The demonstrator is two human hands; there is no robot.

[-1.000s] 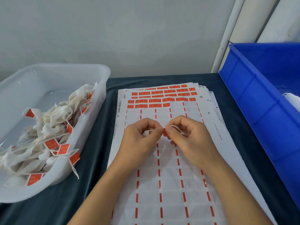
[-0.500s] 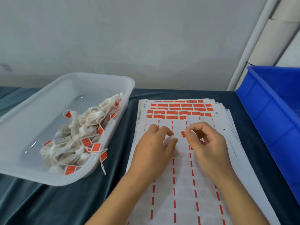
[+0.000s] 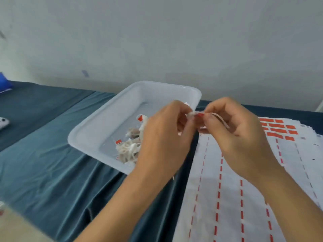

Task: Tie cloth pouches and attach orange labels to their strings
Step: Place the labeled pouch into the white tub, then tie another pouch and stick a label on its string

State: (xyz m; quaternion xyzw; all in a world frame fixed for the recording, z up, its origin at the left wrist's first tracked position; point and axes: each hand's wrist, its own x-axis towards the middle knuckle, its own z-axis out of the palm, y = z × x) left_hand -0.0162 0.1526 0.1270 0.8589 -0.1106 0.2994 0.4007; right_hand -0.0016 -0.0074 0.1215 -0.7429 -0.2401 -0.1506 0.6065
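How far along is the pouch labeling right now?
Done: a pile of tagged pouches lies in the clear tray. In hand: the left hand and right hand pinch a string with an orange label between them. Left: several orange labels remain on the label sheet; untied pouches are out of view.

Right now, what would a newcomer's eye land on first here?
The two hands, raised mid-frame: the left hand and right hand pinch a white string with an orange label between them. Behind the left hand, a clear tray holds finished pouches. At right lie label sheets, orange labels left only at the far end.
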